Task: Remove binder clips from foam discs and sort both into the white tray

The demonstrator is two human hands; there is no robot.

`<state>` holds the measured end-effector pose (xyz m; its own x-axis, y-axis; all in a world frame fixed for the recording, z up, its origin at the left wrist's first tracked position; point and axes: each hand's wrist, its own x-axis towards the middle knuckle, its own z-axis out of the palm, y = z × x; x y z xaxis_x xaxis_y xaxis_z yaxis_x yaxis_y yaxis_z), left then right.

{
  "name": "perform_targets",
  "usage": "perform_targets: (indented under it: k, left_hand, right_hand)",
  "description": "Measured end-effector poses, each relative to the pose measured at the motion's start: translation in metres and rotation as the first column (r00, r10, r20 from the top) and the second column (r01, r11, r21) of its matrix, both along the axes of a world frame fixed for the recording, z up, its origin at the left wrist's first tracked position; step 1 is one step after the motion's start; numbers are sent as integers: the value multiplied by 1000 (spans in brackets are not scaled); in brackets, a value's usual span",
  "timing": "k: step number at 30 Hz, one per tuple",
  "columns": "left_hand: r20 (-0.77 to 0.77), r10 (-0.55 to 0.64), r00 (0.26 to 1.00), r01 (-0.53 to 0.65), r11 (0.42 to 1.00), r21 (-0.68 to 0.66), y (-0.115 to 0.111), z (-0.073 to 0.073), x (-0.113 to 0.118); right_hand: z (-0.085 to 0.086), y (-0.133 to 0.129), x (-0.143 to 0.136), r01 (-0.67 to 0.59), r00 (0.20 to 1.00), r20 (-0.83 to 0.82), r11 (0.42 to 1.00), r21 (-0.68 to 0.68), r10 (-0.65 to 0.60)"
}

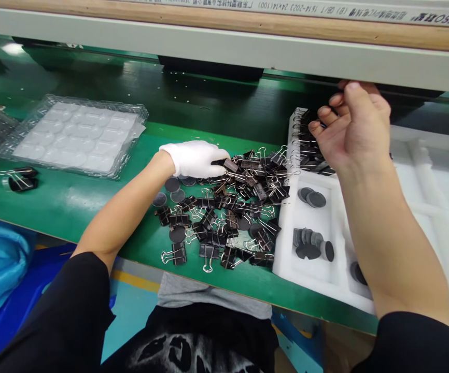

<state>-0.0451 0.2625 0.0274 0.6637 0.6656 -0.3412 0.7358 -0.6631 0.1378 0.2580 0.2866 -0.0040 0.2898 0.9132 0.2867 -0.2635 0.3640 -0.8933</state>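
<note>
My left hand [198,159], in a white glove, is at the back left of a heap of black binder clips [209,217] with silver wire handles. Its thumb and fingers close around a binder clip [230,165] at the edge of the heap. Bare and raised, my right hand [352,122] is above the white tray, just below the shelf edge. Its palm is turned up and the fingers are loosely bent and apart; nothing shows in it. Dark round discs [177,234] lie among and beside the clips.
A white compartment tray [286,243] stands at right, holding dark discs [310,238] and, at its back, more clips. Clear plastic blister trays [80,135] lie at left, near a few loose clips [23,179]. A pale shelf beam [224,49] crosses above the green table [139,233].
</note>
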Motion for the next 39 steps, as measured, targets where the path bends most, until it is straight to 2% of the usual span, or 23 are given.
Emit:
perform_targets:
  k: [7, 18, 25, 39]
  left_hand:
    - [16, 4, 1000, -4, 1000, 1, 1, -2, 0]
    - [18, 4, 1000, -4, 1000, 4, 1, -1, 0]
    - [8, 3, 1000, -3, 1000, 3, 1, 0, 1]
    - [8, 10, 1000, -10, 1000, -7, -1, 1, 1]
  right_hand:
    - [6, -3, -1, 2, 999, -53, 999, -54, -5]
    - [1, 2, 4, 18, 1000, 9, 998, -52, -17]
    - [10, -3, -2, 12, 998, -66, 995, -99, -18]
    - [8, -2, 3, -20, 997, -79, 997, -81, 14]
